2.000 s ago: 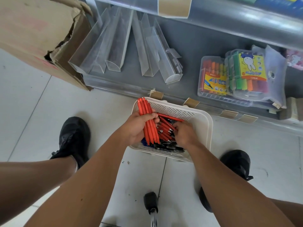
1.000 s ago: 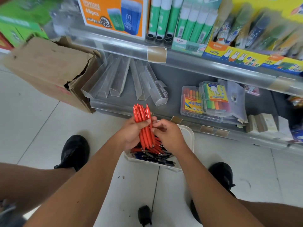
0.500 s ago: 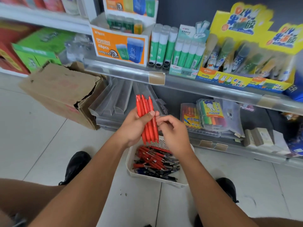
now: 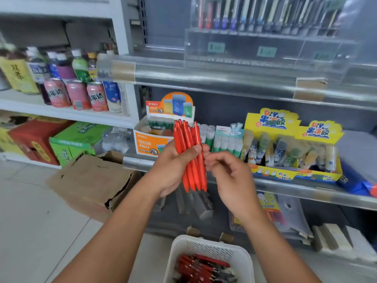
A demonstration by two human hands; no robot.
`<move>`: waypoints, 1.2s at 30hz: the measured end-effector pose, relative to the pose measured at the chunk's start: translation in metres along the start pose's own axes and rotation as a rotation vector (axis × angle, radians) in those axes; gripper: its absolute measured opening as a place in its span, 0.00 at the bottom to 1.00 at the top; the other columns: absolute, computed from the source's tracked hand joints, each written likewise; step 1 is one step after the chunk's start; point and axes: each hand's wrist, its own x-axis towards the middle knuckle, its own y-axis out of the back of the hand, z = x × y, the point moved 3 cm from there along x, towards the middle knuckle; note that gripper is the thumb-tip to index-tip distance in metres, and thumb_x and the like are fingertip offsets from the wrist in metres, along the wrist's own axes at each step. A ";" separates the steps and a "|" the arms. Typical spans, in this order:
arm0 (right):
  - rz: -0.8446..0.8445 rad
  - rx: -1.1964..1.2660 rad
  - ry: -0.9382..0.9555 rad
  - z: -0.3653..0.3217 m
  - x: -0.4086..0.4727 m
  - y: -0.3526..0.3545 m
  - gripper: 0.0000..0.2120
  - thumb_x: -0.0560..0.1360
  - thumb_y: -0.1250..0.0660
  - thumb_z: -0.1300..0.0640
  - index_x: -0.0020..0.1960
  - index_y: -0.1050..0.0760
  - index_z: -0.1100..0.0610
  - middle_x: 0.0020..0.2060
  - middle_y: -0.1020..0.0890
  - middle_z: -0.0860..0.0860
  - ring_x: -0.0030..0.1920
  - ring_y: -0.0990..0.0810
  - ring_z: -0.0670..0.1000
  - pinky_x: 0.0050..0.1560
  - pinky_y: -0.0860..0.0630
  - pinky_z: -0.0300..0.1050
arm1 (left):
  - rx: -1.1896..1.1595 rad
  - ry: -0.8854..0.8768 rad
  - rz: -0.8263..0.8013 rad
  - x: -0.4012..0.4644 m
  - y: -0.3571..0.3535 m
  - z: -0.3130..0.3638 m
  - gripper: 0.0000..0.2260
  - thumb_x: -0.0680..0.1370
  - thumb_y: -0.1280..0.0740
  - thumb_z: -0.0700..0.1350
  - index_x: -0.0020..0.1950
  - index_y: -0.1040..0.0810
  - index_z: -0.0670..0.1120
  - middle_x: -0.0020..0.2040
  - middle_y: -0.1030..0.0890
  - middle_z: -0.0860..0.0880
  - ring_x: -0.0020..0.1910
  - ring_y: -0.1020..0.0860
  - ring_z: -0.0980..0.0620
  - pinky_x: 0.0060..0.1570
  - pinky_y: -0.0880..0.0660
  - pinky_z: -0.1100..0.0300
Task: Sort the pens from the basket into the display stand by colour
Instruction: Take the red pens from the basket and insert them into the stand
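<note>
The left hand is holding a bunch of thin red plastic pens up in front of the shelves. Its thumb is pressing across the middle of the bunch and its fingers are wrapping round the back, so the pens are standing almost straight up, side by side. The right hand is sitting just beside the bunch. Its fingers are bent loosely and its fingertips are reaching in at the pens on the right side. I cannot tell if they are pinching one yet or only touching.

Down on the floor, the white plastic basket with little holes is holding more red pens, and some dark ones are mixed in with them. High up on the top shelf, the clear plastic display stand is showing rows of pens standing in slots. It is blurry, so the colours up there are hard to read.

The pens are looking light, stiff and smooth. That many smooth pens together are likely to slide past each other and slip out, so a firm squeeze round the middle of the bunch is looking like the safest hold. To take one out, pinching it near the top end and pulling it straight along the others is probably working best, while the left hand is squeezing the rest.
</note>
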 end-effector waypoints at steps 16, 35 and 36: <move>-0.021 -0.025 0.225 -0.121 0.076 -0.004 0.11 0.78 0.36 0.62 0.43 0.20 0.49 0.41 0.15 0.44 0.45 0.17 0.45 0.49 0.21 0.41 | 0.079 -0.228 -0.061 0.028 -0.013 0.143 0.08 0.80 0.38 0.39 0.52 0.20 0.38 0.42 0.15 0.43 0.41 0.16 0.49 0.37 0.19 0.57; -0.112 -0.168 0.252 -0.166 0.135 -0.021 0.09 0.79 0.36 0.58 0.54 0.22 0.45 0.43 0.16 0.44 0.45 0.17 0.41 0.46 0.21 0.35 | 0.134 -0.365 -0.007 0.064 0.013 0.162 0.09 0.77 0.33 0.44 0.55 0.22 0.43 0.44 0.15 0.47 0.46 0.17 0.50 0.50 0.24 0.52; -0.113 -0.212 0.264 -0.166 0.138 -0.023 0.09 0.79 0.36 0.58 0.54 0.22 0.45 0.43 0.17 0.43 0.44 0.17 0.42 0.47 0.20 0.37 | 0.133 -0.365 -0.012 0.066 0.014 0.160 0.10 0.76 0.32 0.45 0.55 0.21 0.44 0.45 0.15 0.46 0.47 0.17 0.48 0.52 0.24 0.49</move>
